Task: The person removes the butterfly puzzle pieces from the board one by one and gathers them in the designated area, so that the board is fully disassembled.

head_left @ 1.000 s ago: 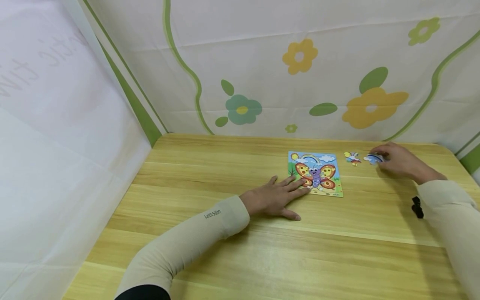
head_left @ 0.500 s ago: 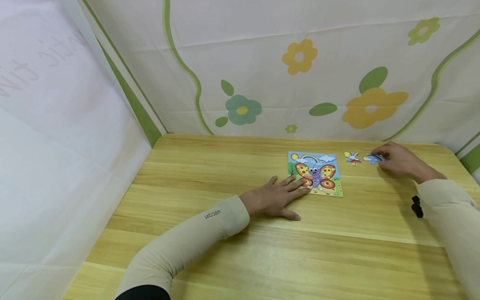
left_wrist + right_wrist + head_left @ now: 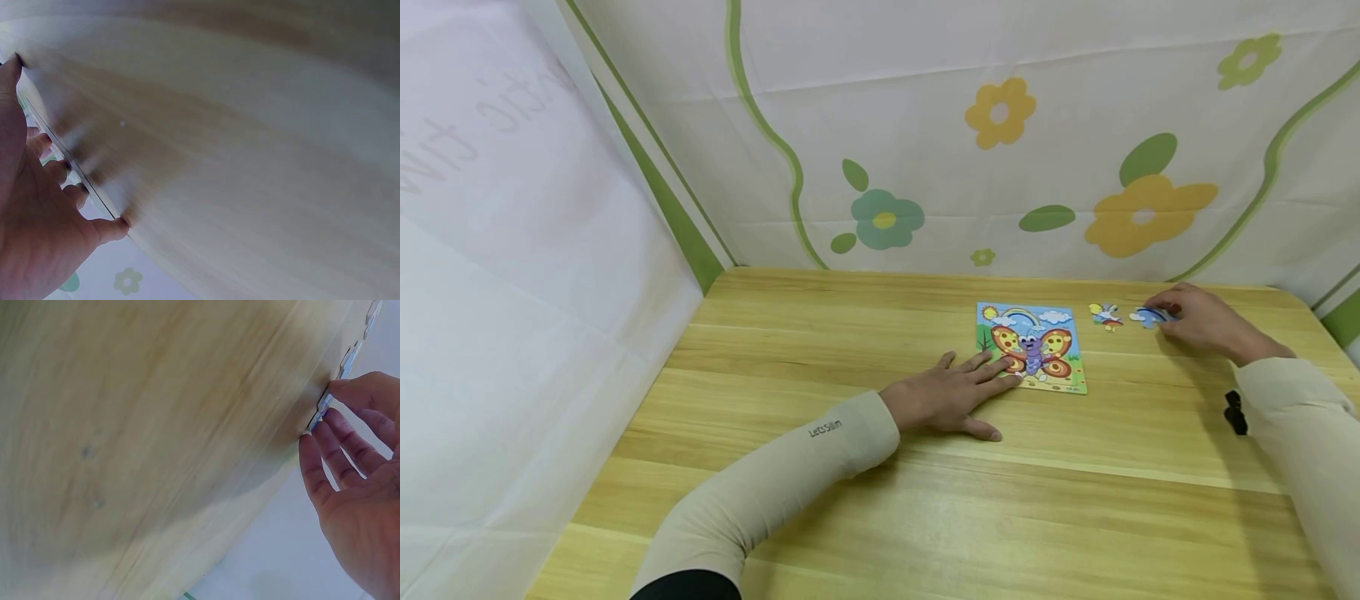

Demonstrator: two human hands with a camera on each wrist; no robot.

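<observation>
A square butterfly puzzle (image 3: 1063, 321) lies on the wooden table. My left hand (image 3: 943, 396) rests flat with spread fingers, several fingertips on the puzzle's lower left part and the thumb on the wood. To the right of the puzzle lies a jigsaw piece (image 3: 1106, 317) in yellow, white and red. Beside that is a blue jigsaw piece (image 3: 1145, 317) with a rainbow and a cloud. My right hand (image 3: 1206, 321) pinches its right side between thumb and fingers, low at the tabletop. In the right wrist view the fingertips (image 3: 308, 439) meet the piece's thin edge.
The table (image 3: 880, 500) ends at the back against a white flower-print cloth (image 3: 925, 108). A white cloth (image 3: 512, 333) hangs along the left side. A small black object (image 3: 1235, 414) shows beside the right sleeve (image 3: 1296, 408).
My right hand has shifted very slightly to the right, and the blue jigsaw piece with it. The left hand and the butterfly puzzle stay where they were.
</observation>
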